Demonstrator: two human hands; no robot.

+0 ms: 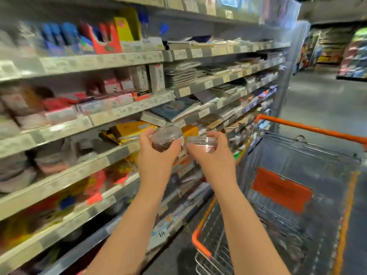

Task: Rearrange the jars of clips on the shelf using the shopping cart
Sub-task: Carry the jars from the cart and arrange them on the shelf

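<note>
Clear round plastic jar of dark clips (165,138) sits clamped in the left hand (156,155), fingers curled round it. Just beside it, the right hand (213,155) grips a second clear jar (202,142). Right of the fingers stands the orange-trimmed wire shopping cart (309,128).

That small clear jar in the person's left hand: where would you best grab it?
Grip the jar round its curved side, coming from underneath as the left hand does: it is small and round, so thumb and fingers probably wrap opposite sides securely.
</note>
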